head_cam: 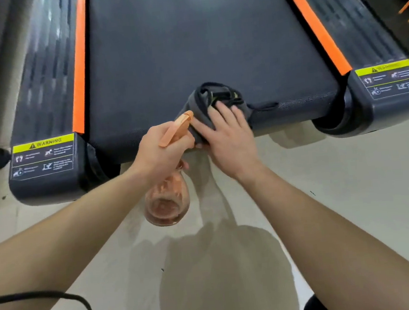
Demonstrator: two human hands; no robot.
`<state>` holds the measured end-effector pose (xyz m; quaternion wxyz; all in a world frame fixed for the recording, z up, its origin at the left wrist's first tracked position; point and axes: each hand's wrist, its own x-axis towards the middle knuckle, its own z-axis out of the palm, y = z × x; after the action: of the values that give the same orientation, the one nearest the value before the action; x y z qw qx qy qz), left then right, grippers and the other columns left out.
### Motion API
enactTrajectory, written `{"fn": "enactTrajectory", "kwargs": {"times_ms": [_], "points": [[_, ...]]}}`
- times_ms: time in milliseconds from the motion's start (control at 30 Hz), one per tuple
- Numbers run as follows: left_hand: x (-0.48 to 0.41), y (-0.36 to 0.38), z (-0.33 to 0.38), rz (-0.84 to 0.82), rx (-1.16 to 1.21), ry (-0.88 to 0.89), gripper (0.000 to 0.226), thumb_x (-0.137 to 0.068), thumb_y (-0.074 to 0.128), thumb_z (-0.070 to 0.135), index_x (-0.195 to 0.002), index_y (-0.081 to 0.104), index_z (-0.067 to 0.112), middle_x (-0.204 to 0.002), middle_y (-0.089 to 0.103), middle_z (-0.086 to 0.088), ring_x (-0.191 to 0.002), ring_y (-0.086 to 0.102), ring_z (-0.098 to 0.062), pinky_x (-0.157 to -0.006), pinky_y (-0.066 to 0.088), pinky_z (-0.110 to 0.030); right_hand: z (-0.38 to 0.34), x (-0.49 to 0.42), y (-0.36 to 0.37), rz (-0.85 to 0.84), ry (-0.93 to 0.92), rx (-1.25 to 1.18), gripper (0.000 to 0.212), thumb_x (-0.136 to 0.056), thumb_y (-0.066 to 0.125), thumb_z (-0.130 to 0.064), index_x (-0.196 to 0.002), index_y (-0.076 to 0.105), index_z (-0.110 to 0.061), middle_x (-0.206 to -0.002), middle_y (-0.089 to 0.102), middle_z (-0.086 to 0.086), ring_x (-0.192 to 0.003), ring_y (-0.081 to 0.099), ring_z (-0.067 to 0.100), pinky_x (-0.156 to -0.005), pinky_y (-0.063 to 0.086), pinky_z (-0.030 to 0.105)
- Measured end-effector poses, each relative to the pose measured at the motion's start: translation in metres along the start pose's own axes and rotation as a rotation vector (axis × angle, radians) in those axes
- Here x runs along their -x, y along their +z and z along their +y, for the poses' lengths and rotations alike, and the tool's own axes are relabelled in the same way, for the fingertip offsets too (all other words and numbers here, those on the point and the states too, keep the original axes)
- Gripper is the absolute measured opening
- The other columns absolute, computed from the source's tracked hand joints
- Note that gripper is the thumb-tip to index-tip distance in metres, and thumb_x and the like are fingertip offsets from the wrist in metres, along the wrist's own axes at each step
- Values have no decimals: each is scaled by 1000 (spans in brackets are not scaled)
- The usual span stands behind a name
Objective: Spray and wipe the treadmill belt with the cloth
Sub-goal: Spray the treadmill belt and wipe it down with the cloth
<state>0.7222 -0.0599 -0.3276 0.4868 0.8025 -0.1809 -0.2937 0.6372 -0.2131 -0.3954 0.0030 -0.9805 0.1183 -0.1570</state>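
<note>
The black treadmill belt (187, 44) runs away from me between two orange strips. A folded dark grey cloth (202, 100) lies on the belt's near end. My right hand (226, 137) rests flat on the cloth with its fingers spread, pressing it to the belt. My left hand (163, 153) grips the neck of an orange see-through spray bottle (168, 203), whose nozzle points at the cloth's left edge. The bottle's body hangs below my hand over the floor.
Black side rails (43, 95) with yellow warning labels (43, 142) flank the belt on both sides (388, 79). A pale tiled floor (326, 180) lies in front of the treadmill. A black cable (83, 304) curves across the lower left. Another machine stands at the far left.
</note>
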Motion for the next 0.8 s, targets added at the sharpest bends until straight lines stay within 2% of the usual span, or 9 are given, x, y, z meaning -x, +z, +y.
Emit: {"fn": "enactTrajectory", "kwargs": {"times_ms": [100,167,267,333,433,533,600,733,800], "points": [[11,-13,-16,-19,-45,-16,15,-81,69,18,-84,72,3,-84,66,-18,-59,56,-20,-54,55,-32,41,10,-3,22,16,122,75,-85,63,-59,-153,40,-36,-142,55,15,-136,46,35,-113,33,49],[20,-18,-29,-70,-100,-16,12,-89,70,11,-88,70,-2,-85,63,-16,-60,57,-22,-52,54,-27,62,26,-2,79,120,119,75,-87,64,-58,-153,39,-34,-141,54,20,-136,45,38,-113,33,51],[28,-21,-50,-155,-158,-24,11,-95,69,9,-88,69,1,-87,65,-21,-59,60,-18,-52,53,-24,72,47,-1,147,295,81,65,-88,72,-37,-147,46,-27,-134,53,24,-124,47,44,-102,41,52],[32,-18,-62,-184,-159,-31,11,-93,72,14,-86,69,5,-79,62,-8,-62,59,-17,-55,57,-28,68,54,-5,172,504,-59,58,-86,72,-19,-139,48,-25,-129,49,22,-113,47,43,-88,47,49],[34,-12,-75,-149,-126,-52,9,-93,73,13,-86,70,8,-75,62,0,-58,58,-16,-58,58,-32,53,66,-7,188,740,-341,54,-84,70,-17,-132,46,-21,-126,44,18,-109,49,40,-85,44,38],[31,-10,-76,-142,-132,-36,9,-92,74,14,-86,69,8,-76,63,2,-56,58,-12,-57,59,-34,36,71,-12,275,870,-545,53,-88,71,-20,-133,45,-11,-131,42,18,-109,47,28,-91,31,9],[28,-9,-71,-192,-179,-31,13,-90,72,16,-82,65,9,-73,60,1,-53,59,-15,-56,61,-41,27,70,-14,315,956,-648,53,-90,70,-20,-134,43,-6,-135,40,17,-108,41,20,-89,25,-2],[27,-2,-59,-229,-272,-42,32,-91,71,15,-70,47,18,-67,51,1,-45,60,-16,-55,54,-33,16,72,-12,255,1121,-764,52,-91,69,-26,-134,41,-14,-134,41,15,-113,48,26,-101,40,27],[28,-3,-60,-224,-231,-39,25,-89,72,17,-72,54,14,-67,54,3,-48,59,-17,-55,59,-41,9,73,-8,242,1158,-813,50,-92,67,-27,-133,41,-14,-134,42,14,-113,49,24,-102,41,32]]}}
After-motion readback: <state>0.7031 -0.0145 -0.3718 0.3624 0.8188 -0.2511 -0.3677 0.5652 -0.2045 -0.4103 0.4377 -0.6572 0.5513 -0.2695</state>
